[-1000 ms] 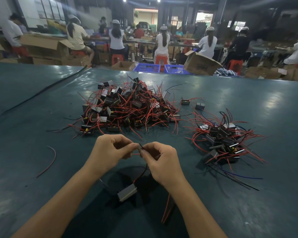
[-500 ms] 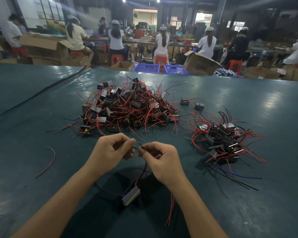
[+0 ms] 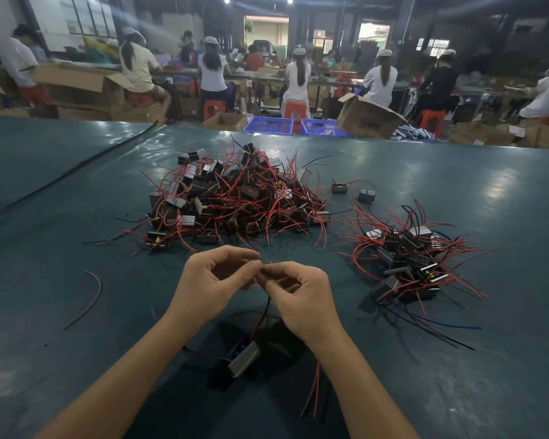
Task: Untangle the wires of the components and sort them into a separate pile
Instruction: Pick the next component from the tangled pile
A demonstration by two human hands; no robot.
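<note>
Both hands work low in the centre of the frame. The left hand [image 3: 210, 280] and the right hand [image 3: 298, 296] have their fingers curled, and their fingertips meet to pinch the thin wire ends [image 3: 262, 267] of one small grey metal-cased component [image 3: 243, 359]. This component hangs below them on a black-and-red lead [image 3: 266, 312], close over the dark teal table [image 3: 45, 359]. I cannot tell whether it touches the surface. More red wires [image 3: 313, 391] trail down under the right wrist.

The likeliest slip comes from pulling the ends apart while a knot is hidden between the fingertips. That would tighten the twist or strain the lead where it enters the case. The pinch is also narrow and bears the dangling weight, so loosening it to regrip could drop the component. The trailing red wires could snag on the forearm as the piece is carried over to the right.

By count there are two hands, one held component and two heaps. The large tangled pile of black-and-grey blocks with red wires [image 3: 235, 198] sits in the middle of the frame. The smaller sorted pile [image 3: 406, 258] sits at the centre right. Neither can be counted block by block, but the large one plainly holds several times more. Two stray components lie between the heaps, one black [image 3: 339, 187] and one grey [image 3: 366, 194]. A single loose red wire [image 3: 89, 296] curves on the table at the lower left.
</note>
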